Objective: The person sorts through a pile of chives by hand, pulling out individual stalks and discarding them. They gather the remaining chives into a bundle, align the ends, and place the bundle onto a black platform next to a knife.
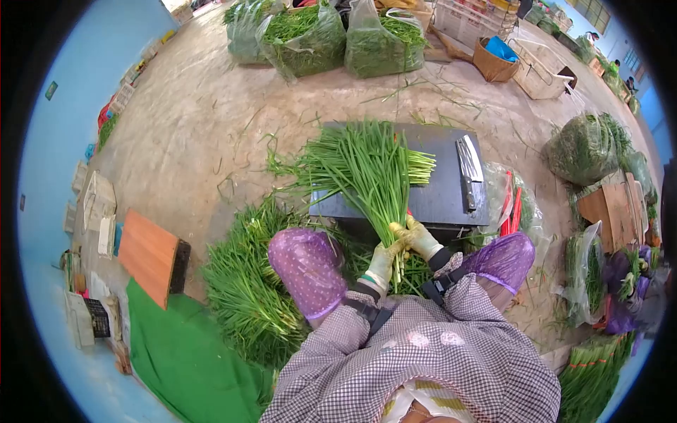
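Both my hands wear pale, yellow-stained gloves and meet around the lower stems of a bunch of long green leaves (374, 166). My left hand (383, 264) is closed round the stems, whose pale ends stick out below it. My right hand (419, 240) is closed on the same bunch, just above and to the right. The leaves fan out over a dark board (441, 194). Another bunch (421, 168) lies under them with its cut ends pointing right. A cleaver (468, 156) and a narrower knife (469, 190) rest at the board's right side.
A large leaf pile (247, 282) lies left of my knees, beside a green cloth (183, 352) and an orange-brown panel (148, 250). Filled plastic bags (384, 53) and a basket (496, 63) stand ahead. At right are a bagged bundle (582, 149) and tied bunches (592, 370).
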Available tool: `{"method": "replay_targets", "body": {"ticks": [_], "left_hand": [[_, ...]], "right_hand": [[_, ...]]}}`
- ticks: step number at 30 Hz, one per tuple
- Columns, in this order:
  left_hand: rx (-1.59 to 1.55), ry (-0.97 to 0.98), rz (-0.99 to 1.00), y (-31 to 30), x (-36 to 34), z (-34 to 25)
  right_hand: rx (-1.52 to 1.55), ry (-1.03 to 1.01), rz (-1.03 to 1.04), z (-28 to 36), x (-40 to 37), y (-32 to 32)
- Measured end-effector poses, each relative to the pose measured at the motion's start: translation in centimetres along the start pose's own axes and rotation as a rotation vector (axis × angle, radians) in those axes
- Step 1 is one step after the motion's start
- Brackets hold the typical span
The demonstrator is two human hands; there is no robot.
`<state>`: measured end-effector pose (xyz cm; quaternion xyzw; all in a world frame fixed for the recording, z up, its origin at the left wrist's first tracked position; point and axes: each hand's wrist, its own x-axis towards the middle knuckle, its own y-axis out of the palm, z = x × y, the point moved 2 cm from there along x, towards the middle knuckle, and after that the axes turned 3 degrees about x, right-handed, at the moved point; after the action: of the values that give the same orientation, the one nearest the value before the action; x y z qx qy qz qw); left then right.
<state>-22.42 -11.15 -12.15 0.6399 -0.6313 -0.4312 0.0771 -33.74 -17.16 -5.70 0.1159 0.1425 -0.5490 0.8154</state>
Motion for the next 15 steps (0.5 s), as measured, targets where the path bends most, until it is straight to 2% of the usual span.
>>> {"method": "replay_targets", "body": {"ticks": [3,4,7,9,10,13,15], "left_hand": [[0.065,0.03,-0.018,0.0,-0.5,-0.1],[0.076,0.026,-0.036,0.1,-0.9,-0.4],[0.089,0.017,-0.025,-0.2,-1.6,-0.9],[0.071,0.007,-0.006,-0.1,-2.2,-1.0],[0.063,0.003,-0.015,-0.2,-2.2,-0.8],[0.112,-0.001,-0.042,-0.1,-2.3,-0.7],[0.133,-0.036,-0.064,-0.3,-2.2,-0.7]], "right_hand": [[-0.068,0.066,-0.081,0.4,0.4,-0.2],[-0.179,-0.239,-0.229,-1.6,2.5,-1.2],[-0.352,-0.435,-0.668,-3.0,7.3,-6.0],[-0.548,-0.513,-0.814,2.4,6.2,-6.9],[-0.585,-0.5,-0.824,3.2,7.6,-7.8],[-0.558,-0.108,-0.563,5.1,10.4,-8.6],[-0.748,-0.032,-0.499,4.3,13.3,-8.6]]}}
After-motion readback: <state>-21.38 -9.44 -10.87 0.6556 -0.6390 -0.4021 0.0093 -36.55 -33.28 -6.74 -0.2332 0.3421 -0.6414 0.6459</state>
